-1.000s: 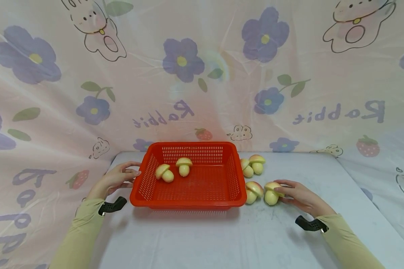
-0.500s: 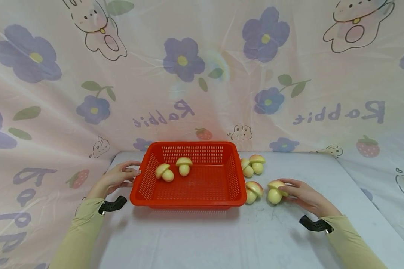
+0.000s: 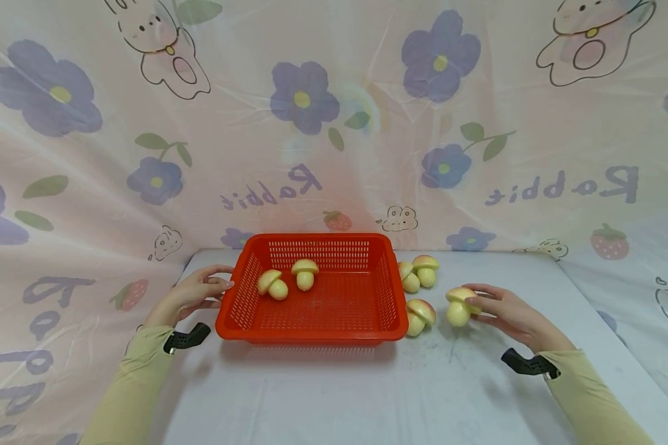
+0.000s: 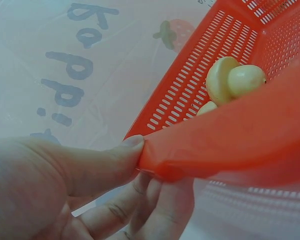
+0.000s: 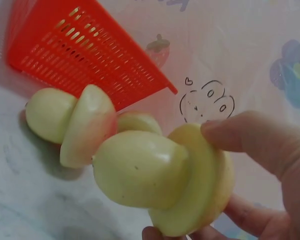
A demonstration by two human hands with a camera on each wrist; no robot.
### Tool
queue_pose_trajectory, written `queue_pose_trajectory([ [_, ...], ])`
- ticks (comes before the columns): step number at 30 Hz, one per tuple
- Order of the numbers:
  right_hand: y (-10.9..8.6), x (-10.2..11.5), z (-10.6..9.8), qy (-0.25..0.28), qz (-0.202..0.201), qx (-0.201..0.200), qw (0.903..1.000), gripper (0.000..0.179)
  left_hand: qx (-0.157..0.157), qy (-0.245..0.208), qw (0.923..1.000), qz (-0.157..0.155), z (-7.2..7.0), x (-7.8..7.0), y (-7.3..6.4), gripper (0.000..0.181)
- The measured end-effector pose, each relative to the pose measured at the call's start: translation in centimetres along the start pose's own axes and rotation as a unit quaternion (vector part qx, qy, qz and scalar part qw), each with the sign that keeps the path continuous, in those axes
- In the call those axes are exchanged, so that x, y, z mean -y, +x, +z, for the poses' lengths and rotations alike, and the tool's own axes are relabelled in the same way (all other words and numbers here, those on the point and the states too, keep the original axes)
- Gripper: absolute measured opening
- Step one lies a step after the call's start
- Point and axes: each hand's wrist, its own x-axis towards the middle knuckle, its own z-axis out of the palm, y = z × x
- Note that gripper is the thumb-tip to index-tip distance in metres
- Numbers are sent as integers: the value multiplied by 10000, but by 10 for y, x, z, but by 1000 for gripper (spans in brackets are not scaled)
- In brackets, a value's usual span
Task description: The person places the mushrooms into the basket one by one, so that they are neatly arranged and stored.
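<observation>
My left hand (image 3: 192, 298) grips the left rim of a red perforated plastic basket (image 3: 312, 335); the left wrist view shows the thumb on top of the rim and fingers beneath. Two pale yellow toy mushrooms (image 3: 305, 275) lie in the basket's left half. To the right, my right hand (image 3: 511, 318) pinches another toy mushroom (image 5: 140, 167) by its pink-tinged cap, with the rounded stem pointing away from the palm. It is raised over the table. Part of its cap is hidden by the fingers.
Beside the basket's right wall lies one toy mushroom (image 3: 420, 317), with two more (image 3: 425, 271) farther back. All stand on a white-covered table (image 3: 334, 395). A patterned curtain (image 3: 367, 123) hangs behind and at the sides.
My right hand has moved rightward and upward with the toy mushroom, away from the one beside the basket. The left hand and the basket stay in place.
</observation>
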Motion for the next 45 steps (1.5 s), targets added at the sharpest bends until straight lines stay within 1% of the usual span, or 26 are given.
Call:
queue_pose_trajectory([
  [2,1,4,1,30,6,-21,10000,64,-13,0,10000,-22,0,0,1,61],
  [9,2,14,5,-57,-218,27,9997,64,-39,31,10000,-48,0,-1,1,60],
  [18,1,32,11,-119,-284,67,9995,65,-33,-15,10000,-76,0,-3,-1,60],
  [25,2,43,18,-391,-336,1,9987,66,-50,16,10000,-65,1,-3,-2,59],
  [31,4,51,25,-456,-313,-7,9985,67,-71,36,10000,-60,2,-3,-2,60],
  [45,9,68,40,-240,-511,210,9982,63,-105,63,9999,-38,3,-3,-2,60],
])
